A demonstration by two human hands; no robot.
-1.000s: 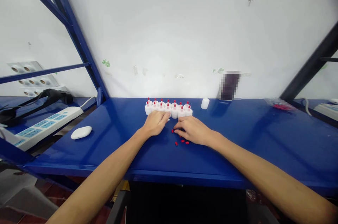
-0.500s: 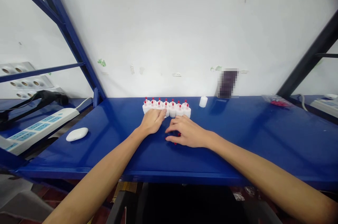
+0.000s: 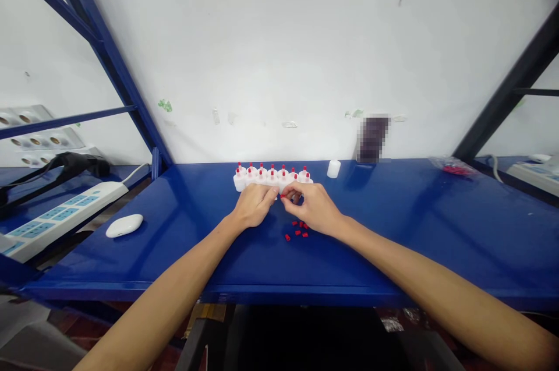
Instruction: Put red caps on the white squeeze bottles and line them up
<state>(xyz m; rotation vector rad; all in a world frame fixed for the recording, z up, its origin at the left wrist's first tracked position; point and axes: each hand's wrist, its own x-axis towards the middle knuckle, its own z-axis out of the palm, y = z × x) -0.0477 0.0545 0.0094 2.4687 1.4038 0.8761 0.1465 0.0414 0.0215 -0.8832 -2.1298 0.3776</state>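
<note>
Small white bottles [image 3: 240, 183] with red-tipped nozzles stand packed in two rows at the back of the blue table. In front of them my left hand [image 3: 254, 204] is closed, thumb pressed to the fingers; a bit of something white shows at its fingertips, the rest hidden. My right hand [image 3: 315, 208] pinches a small red cap [image 3: 283, 196] between thumb and fingers, close beside the left fingertips. Several loose red caps [image 3: 297, 233] lie on the table just below my right hand.
A lone white container [image 3: 333, 169] stands right of the rows. A pixelated dark object [image 3: 373, 139] leans on the wall. At the far right lies a plastic bag [image 3: 456, 168] with red pieces. On the left are a white oval case [image 3: 124, 225] and a power strip [image 3: 65, 219].
My right hand has risen from the loose caps, now pinching a red one, and moved next to my left hand. The loose caps are uncovered. My left hand stays nearly in place.
</note>
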